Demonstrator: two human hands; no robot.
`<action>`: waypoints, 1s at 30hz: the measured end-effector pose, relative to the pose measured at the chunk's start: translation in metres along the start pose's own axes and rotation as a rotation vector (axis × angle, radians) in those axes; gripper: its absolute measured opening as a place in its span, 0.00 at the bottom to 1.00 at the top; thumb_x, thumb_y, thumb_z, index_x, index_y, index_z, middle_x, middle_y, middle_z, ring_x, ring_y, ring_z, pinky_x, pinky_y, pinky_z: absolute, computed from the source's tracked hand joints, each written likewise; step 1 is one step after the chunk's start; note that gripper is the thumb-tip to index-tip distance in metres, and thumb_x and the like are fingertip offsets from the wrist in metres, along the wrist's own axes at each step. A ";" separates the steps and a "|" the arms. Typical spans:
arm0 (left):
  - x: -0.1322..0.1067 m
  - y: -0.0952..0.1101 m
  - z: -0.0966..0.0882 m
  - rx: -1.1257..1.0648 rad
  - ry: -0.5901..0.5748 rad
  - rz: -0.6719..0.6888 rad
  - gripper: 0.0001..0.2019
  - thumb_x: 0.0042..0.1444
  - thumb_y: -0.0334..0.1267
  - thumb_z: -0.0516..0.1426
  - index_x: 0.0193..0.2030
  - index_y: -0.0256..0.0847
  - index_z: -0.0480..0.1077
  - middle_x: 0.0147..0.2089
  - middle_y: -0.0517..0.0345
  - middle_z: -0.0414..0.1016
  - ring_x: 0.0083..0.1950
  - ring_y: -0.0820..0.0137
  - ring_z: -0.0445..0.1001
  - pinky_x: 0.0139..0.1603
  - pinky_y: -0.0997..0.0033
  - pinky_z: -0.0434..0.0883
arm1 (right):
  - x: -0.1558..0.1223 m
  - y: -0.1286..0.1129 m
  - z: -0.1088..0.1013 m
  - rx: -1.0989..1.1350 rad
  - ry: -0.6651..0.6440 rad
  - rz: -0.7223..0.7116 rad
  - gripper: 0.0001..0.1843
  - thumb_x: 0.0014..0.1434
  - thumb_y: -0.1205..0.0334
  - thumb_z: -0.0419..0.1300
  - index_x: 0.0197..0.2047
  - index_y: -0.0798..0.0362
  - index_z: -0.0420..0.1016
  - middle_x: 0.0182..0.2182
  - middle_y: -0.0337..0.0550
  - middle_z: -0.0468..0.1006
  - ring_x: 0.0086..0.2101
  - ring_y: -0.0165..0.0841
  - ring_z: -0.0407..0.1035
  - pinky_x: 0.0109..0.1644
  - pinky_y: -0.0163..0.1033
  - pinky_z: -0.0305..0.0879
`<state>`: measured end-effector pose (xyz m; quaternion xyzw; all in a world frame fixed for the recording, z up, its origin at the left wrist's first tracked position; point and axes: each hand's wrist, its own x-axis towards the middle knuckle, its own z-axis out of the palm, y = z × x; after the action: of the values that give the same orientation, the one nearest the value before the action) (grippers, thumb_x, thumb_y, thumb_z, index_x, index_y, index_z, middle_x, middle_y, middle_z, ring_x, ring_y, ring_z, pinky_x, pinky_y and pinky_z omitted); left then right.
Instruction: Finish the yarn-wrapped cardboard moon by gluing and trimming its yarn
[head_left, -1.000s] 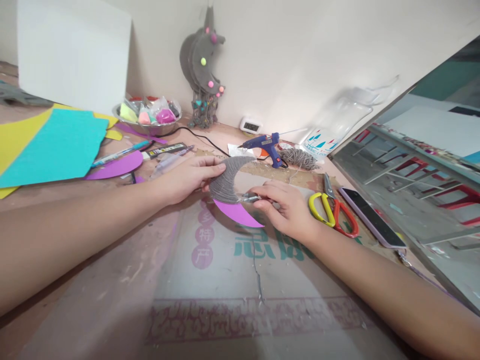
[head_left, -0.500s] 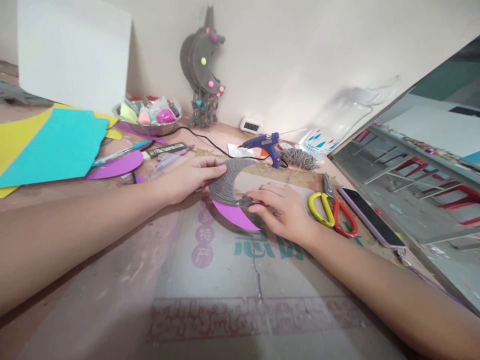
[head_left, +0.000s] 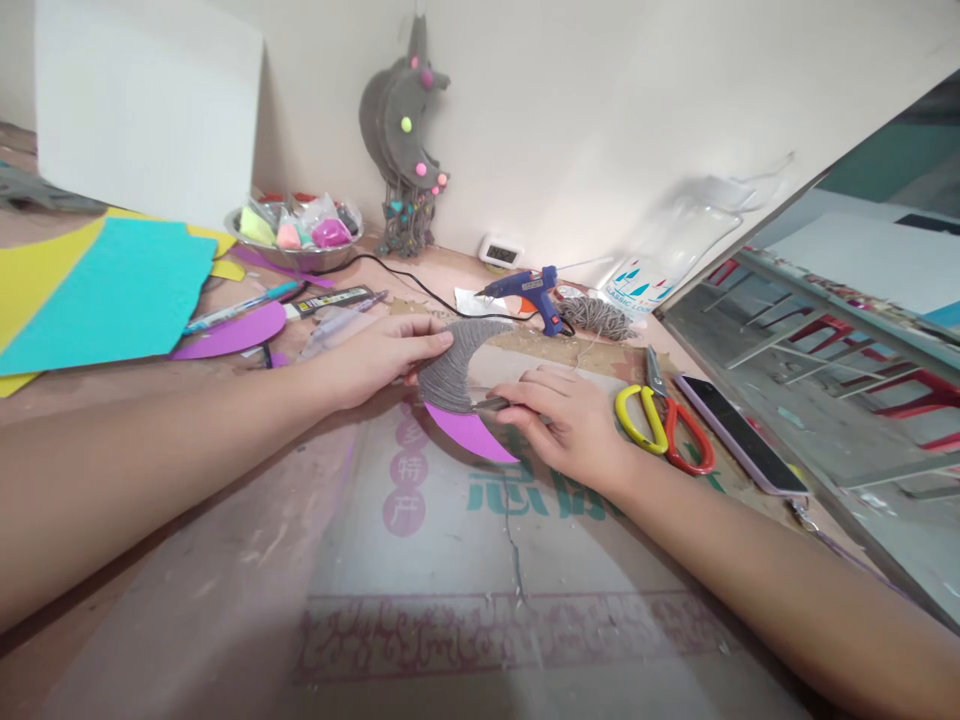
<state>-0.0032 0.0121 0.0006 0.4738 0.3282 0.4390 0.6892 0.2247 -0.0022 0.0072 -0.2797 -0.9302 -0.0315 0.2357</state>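
A purple foam crescent [head_left: 474,432], its upper part wound with grey yarn [head_left: 452,365], sits just above the table in the middle. My left hand [head_left: 371,355] pinches the yarn-covered upper edge from the left. My right hand [head_left: 566,420] is closed on the strand of grey yarn at the crescent's right side, fingers pressed against the wrapped edge. A loose bundle of the same grey yarn [head_left: 598,317] lies behind my right hand.
A blue glue gun [head_left: 529,290], yellow and red scissors [head_left: 664,425] and a phone [head_left: 739,432] lie to the right. Teal and yellow foam sheets [head_left: 105,295], pens, a metal bowl [head_left: 296,240] and a finished grey moon ornament [head_left: 409,130] stand at the left and back.
My right hand has slid a little left and up along the crescent's edge with the yarn. The crescent tilted slightly. My left hand kept its hold.
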 end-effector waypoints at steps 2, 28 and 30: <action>0.000 0.000 0.000 0.000 0.004 0.003 0.05 0.49 0.35 0.60 0.29 0.37 0.68 0.22 0.60 0.68 0.24 0.75 0.69 0.23 0.77 0.65 | 0.000 0.001 0.001 0.071 0.043 0.078 0.12 0.61 0.58 0.52 0.42 0.54 0.73 0.31 0.44 0.76 0.32 0.32 0.68 0.36 0.37 0.62; -0.001 0.001 0.000 0.008 -0.004 0.016 0.06 0.49 0.37 0.60 0.30 0.37 0.69 0.24 0.59 0.69 0.25 0.75 0.70 0.23 0.78 0.65 | 0.002 0.003 0.003 0.119 -0.046 -0.002 0.12 0.61 0.58 0.52 0.42 0.54 0.73 0.30 0.43 0.75 0.31 0.30 0.67 0.33 0.35 0.58; 0.000 0.001 0.000 0.013 -0.006 0.014 0.06 0.50 0.37 0.60 0.30 0.37 0.69 0.25 0.58 0.70 0.25 0.75 0.70 0.23 0.78 0.65 | 0.002 0.003 0.003 0.120 -0.041 0.006 0.13 0.61 0.57 0.52 0.41 0.54 0.73 0.29 0.43 0.75 0.31 0.30 0.67 0.33 0.35 0.58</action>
<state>-0.0037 0.0118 0.0014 0.4821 0.3256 0.4402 0.6839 0.2234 0.0019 0.0050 -0.2685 -0.9341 0.0310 0.2331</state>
